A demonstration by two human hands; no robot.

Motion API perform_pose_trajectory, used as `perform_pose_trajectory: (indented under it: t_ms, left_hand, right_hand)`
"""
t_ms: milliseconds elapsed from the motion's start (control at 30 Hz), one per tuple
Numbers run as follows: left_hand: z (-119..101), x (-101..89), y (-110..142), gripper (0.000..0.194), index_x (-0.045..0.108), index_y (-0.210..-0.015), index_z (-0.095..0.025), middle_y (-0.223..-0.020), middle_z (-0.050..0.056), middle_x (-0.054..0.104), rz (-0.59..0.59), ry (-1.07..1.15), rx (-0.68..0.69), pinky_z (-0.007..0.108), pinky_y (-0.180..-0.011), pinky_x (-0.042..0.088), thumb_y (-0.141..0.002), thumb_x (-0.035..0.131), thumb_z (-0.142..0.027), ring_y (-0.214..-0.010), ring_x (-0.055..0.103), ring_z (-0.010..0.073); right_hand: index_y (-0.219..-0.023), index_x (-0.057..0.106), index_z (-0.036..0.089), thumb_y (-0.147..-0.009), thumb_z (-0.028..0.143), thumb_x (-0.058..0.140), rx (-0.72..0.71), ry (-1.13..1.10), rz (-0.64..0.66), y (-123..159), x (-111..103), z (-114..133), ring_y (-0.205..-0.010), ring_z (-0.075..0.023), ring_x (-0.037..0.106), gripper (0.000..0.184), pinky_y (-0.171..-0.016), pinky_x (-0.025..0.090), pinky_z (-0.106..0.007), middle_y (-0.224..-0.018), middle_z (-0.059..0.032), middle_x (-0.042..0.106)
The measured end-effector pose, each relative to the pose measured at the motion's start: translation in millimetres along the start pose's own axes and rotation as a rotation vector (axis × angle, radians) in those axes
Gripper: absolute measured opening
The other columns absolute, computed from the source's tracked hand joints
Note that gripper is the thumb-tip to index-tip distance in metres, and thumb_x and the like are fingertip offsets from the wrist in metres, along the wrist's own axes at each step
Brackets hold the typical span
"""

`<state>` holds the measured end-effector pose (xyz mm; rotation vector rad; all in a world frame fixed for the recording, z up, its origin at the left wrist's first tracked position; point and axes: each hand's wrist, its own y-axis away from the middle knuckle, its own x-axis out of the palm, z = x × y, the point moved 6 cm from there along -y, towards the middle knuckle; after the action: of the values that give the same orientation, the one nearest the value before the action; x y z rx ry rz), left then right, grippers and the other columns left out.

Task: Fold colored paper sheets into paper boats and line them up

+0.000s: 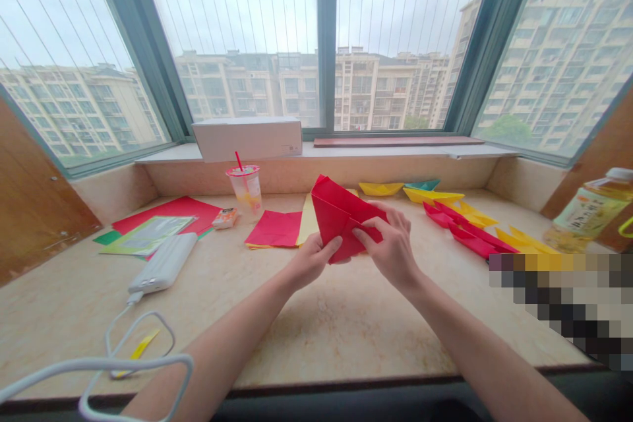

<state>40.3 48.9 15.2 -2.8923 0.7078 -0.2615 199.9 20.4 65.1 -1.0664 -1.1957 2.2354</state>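
Note:
A folded sheet of red paper (341, 211) is held up above the counter, between my two hands. My left hand (314, 257) grips its lower left edge, thumb on the near face and the other fingers behind. My right hand (393, 241) pinches the right side, its thumb and forefinger at a folded flap near the middle. Behind the held paper, to the left, red square paper (274, 228) lies on yellow sheets (307, 217). Folded paper boats stand at the back right, among them a yellow boat (380, 189) and a red boat (479, 239).
At the left lie a white power bank (165, 264) with a looping cable (109, 362), coloured sheets (173, 214) and a small box (225, 218). A cup with a straw (246, 188) stands behind. A drink bottle (593, 208) is at the right. A white box (247, 140) sits on the sill.

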Motion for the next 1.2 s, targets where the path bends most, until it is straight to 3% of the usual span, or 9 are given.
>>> perform_pose_trajectory:
  t_ms: [100,200,333,400,567,767,933,1067,1200]
  left_hand:
    - [2.1,-0.7,-0.8,0.044,0.067,-0.112,-0.013,-0.104,0.015,0.072,-0.069,0.031,-0.017,0.036,-0.075,0.058,-0.082,0.069,-0.045,-0.096,0.069,0.0286]
    - [1.7,-4.2,-0.8,0.042,0.069,-0.106,-0.011,-0.100,0.014,0.073,-0.158,0.040,-0.017,0.035,-0.069,0.059,-0.079,0.071,-0.043,-0.089,0.070,0.0270]
    - [-1.7,-7.2,-0.3,0.039,0.070,-0.096,-0.010,-0.090,0.012,0.073,-0.190,0.010,-0.012,0.034,-0.062,0.060,-0.075,0.074,-0.043,-0.080,0.070,0.0251]
    - [-3.4,-5.9,0.2,0.040,0.071,-0.096,-0.010,-0.087,0.011,0.074,-0.168,-0.018,-0.013,0.034,-0.060,0.060,-0.074,0.074,-0.044,-0.080,0.070,0.0250]
    - [-5.2,0.5,2.7,0.040,0.074,-0.090,-0.009,-0.082,0.010,0.073,-0.126,-0.069,-0.034,0.033,-0.060,0.060,-0.072,0.076,-0.044,-0.073,0.069,0.0225]
    - [-2.0,-0.2,3.7,0.043,0.073,-0.092,-0.009,-0.078,0.010,0.073,-0.173,-0.035,-0.087,0.031,-0.054,0.056,-0.070,0.079,-0.046,-0.063,0.068,0.0204]
    - [1.5,-4.0,1.2,0.040,0.073,-0.091,-0.010,-0.080,0.009,0.074,-0.196,0.002,-0.047,0.030,-0.056,0.056,-0.072,0.078,-0.045,-0.064,0.068,0.0194]
    - [-3.0,-3.8,1.0,0.037,0.074,-0.092,-0.010,-0.087,0.009,0.075,-0.193,0.008,0.019,0.034,-0.072,0.057,-0.072,0.078,-0.041,-0.076,0.070,0.0228]
    - [-4.0,-3.1,0.5,0.035,0.076,-0.096,-0.011,-0.090,0.009,0.076,-0.162,-0.025,0.038,0.035,-0.079,0.056,-0.074,0.077,-0.039,-0.082,0.071,0.0246]
  right_hand:
    - [-0.095,0.070,0.026,-0.085,0.031,0.070,-0.092,0.087,-0.012,0.5,-2.8,8.6,-0.124,-0.0297,0.048,0.012,-0.105,0.028,-0.047,-0.128,-0.0054,0.060]
    - [-0.112,0.066,0.026,-0.086,0.029,0.067,-0.139,0.126,0.004,1.7,-2.0,12.2,-0.117,-0.0279,0.053,0.026,-0.103,0.029,-0.046,-0.122,-0.0074,0.063]
    - [-0.135,0.052,0.022,-0.087,0.032,0.065,-0.098,0.165,0.019,2.5,1.0,6.8,-0.101,-0.0285,0.057,0.050,-0.090,0.036,-0.043,-0.112,-0.0107,0.065]
    - [-0.137,0.049,0.021,-0.087,0.034,0.064,-0.051,0.160,0.010,1.8,0.7,2.3,-0.099,-0.0295,0.058,0.054,-0.087,0.037,-0.042,-0.110,-0.0109,0.066]
    - [-0.122,0.059,0.023,-0.088,0.030,0.061,0.032,0.051,0.006,0.0,-1.6,-4.4,-0.096,-0.0282,0.060,0.035,-0.084,0.038,-0.040,-0.106,-0.0080,0.069]
    - [-0.103,0.065,0.023,-0.088,0.023,0.059,-0.039,0.016,0.031,4.0,2.1,3.8,-0.092,-0.0256,0.064,0.016,-0.084,0.038,-0.039,-0.098,-0.0061,0.072]
    - [-0.101,0.066,0.021,-0.087,0.028,0.062,0.009,0.000,0.037,3.1,4.3,1.3,-0.091,-0.0260,0.064,0.016,-0.084,0.040,-0.040,-0.096,-0.0069,0.071]
    - [-0.095,0.067,0.020,-0.080,0.038,0.071,0.156,-0.076,0.056,0.8,6.9,-12.2,-0.086,-0.0263,0.062,0.024,-0.078,0.045,-0.039,-0.091,-0.0070,0.069]
    - [-0.087,0.070,0.020,-0.077,0.040,0.073,0.178,-0.063,0.072,0.4,8.3,-15.2,-0.084,-0.0270,0.061,0.023,-0.076,0.046,-0.039,-0.086,-0.0076,0.069]
